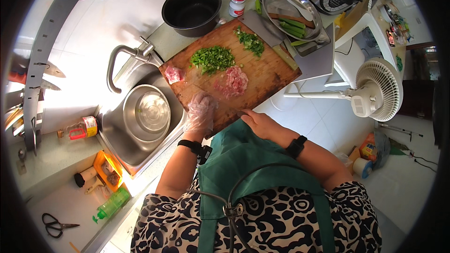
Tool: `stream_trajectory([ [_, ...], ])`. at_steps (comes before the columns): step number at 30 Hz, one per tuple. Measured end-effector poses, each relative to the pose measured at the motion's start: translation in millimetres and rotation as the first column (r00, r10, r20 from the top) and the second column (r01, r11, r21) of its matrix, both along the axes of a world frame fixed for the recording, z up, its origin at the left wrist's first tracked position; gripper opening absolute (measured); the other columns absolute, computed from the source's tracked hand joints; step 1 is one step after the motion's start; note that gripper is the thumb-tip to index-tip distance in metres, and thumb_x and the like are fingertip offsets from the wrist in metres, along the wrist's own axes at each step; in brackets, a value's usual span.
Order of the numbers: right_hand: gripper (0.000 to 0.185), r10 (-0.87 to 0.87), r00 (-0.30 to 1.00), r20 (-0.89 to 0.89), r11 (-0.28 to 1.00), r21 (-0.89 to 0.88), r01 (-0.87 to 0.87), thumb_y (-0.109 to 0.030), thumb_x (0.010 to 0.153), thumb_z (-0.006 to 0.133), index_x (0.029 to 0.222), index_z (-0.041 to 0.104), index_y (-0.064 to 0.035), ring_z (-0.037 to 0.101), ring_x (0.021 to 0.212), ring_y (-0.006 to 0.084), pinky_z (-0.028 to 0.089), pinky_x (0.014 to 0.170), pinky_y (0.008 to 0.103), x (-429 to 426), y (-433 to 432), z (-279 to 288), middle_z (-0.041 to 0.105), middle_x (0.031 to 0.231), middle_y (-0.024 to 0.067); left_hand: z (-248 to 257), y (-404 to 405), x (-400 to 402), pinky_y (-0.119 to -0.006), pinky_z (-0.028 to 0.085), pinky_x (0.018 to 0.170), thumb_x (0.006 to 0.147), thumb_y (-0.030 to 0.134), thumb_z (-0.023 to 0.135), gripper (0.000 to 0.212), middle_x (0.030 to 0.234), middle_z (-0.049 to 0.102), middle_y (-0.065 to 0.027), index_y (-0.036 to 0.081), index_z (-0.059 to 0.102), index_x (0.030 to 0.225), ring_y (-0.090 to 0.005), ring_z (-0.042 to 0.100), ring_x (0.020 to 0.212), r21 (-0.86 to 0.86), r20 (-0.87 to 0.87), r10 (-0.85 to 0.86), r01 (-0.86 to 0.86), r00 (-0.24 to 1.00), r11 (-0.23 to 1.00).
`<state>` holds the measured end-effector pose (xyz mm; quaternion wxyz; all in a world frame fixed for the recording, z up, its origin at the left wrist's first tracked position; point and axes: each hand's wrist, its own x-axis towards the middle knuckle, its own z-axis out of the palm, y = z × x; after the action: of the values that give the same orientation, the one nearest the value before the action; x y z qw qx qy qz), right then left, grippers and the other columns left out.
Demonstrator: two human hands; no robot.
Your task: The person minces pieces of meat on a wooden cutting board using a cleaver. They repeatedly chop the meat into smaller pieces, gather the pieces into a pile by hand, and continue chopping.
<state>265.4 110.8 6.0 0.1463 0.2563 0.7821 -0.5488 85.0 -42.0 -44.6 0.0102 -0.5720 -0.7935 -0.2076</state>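
Observation:
My left hand (202, 110), in a clear plastic glove, presses on the near left part of the wooden cutting board (267, 73). Its fingers are curled, and whatever lies under them is hidden. My right hand (260, 123) grips a knife (228, 106) at the board's near edge; the thin blade slants left toward my gloved fingers and is hard to make out. Chopped pink meat (235, 81) lies just beyond the blade. Behind it is a heap of chopped green scallions (212, 59), with a smaller heap (250, 42) farther right. A raw meat chunk (174, 74) sits near the left corner.
A metal basin (128, 130) stands in the sink (116, 147) under a faucet (121, 51). Behind the board are a black pot (191, 8), a red-lidded jar (237, 3) and a steel bowl (269, 3). A cleaver (262, 28) lies along its right side. A fan (374, 91) stands right.

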Motion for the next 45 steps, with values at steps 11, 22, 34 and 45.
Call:
stream_trajectory([
  [11,0.043,0.014,0.998,-0.053,1.000,0.029,-0.012,-0.036,0.098,0.042,0.124,0.052,-0.0029,0.059,0.102,0.0391,0.047,0.087,0.0403,18,3,17,0.063,0.108,0.0228,-32,-21,-3,-0.041,0.049,0.081,0.071,0.011,0.066,0.015,0.098,0.059,-0.0088,0.011,0.062,0.086,-0.0315,0.057,0.095,0.162,0.405,0.160,-0.243,0.900,0.956],
  [22,0.044,0.052,0.999,-0.006,0.998,0.040,-0.052,-0.037,0.099,0.041,0.125,0.052,-0.0033,0.059,0.102,0.0398,0.048,0.087,0.0408,16,0,23,0.063,0.109,0.0238,-8,-10,-4,-0.042,0.044,0.089,0.060,0.013,0.062,0.027,0.098,0.057,-0.0082,0.011,0.062,0.087,-0.0330,0.049,0.105,-0.073,0.067,-0.016,0.021,0.998,0.997],
  [34,0.043,0.053,0.995,-0.080,0.993,0.106,-0.044,-0.037,0.098,0.041,0.120,0.052,-0.0015,0.057,0.096,0.0449,0.045,0.082,0.0473,-19,-8,-12,0.062,0.100,0.0275,10,-4,1,-0.043,0.043,0.091,0.063,0.011,0.060,0.027,0.103,0.057,-0.0088,0.010,0.061,0.091,-0.0337,0.048,0.108,-0.097,0.069,-0.001,0.008,0.998,0.995],
  [45,0.047,-0.054,0.998,-0.042,0.998,0.029,0.055,-0.040,0.097,0.044,0.122,0.054,-0.0014,0.056,0.106,0.0419,0.045,0.090,0.0425,9,13,-4,0.061,0.111,0.0251,-3,-8,2,-0.040,0.045,0.088,0.063,0.007,0.062,0.027,0.101,0.058,-0.0075,0.010,0.061,0.090,-0.0289,0.052,0.105,0.135,0.281,0.011,-0.051,0.960,0.990],
])
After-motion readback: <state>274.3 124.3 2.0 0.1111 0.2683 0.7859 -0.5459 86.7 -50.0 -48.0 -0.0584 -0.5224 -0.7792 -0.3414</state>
